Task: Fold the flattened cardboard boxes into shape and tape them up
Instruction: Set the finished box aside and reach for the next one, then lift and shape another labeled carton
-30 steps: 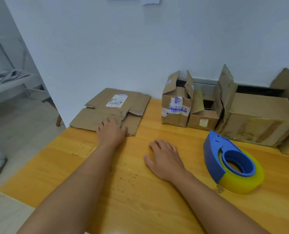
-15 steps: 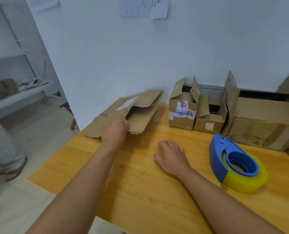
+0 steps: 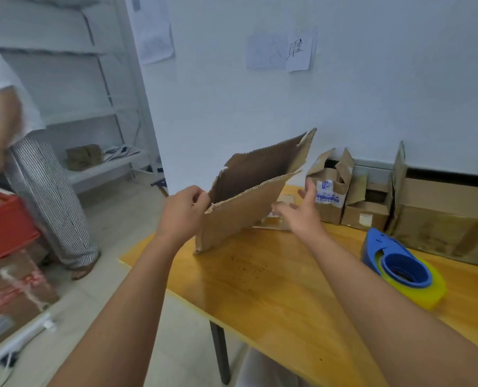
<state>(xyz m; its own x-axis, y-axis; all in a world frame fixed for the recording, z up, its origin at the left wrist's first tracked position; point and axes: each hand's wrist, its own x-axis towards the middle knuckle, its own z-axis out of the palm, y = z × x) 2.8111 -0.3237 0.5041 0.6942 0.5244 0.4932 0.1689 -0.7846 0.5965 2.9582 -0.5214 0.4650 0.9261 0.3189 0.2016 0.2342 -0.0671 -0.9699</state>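
**Flattened box tilted up at the table's near-left corner**

The flattened cardboard box (image 3: 243, 208) stands on edge, its lower left corner resting on the wooden table (image 3: 274, 289) and its two corrugated layers gaping slightly apart along the top. It sits at about 11 o'clock from the table's middle, close to the left edge.

The left hand (image 3: 183, 212) grips the box's upper left corner, fingers curled over the torn edge and thumb pinching against it. The right hand (image 3: 302, 210) is at 3 o'clock of the box, fingers spread and relaxed, grasping nothing; whether its fingertips touch the cardboard cannot be told because of motion blur.

A blue tape dispenser (image 3: 397, 263) loaded with a yellowish roll lies on the table at 4 o'clock from the box, well apart from both hands. Along the wall at 2 to 3 o'clock stand three opened cardboard boxes: a small labelled box (image 3: 328, 194), a low box (image 3: 367, 210) just beside it, and a large box (image 3: 444, 219) at the far right.

At 9 o'clock, off the table, a person in striped trousers (image 3: 50, 196) stands beside a red crate (image 3: 3, 227), with white shelving (image 3: 92, 113) behind. Paper sheets (image 3: 282, 51) hang on the wall at 12 o'clock.
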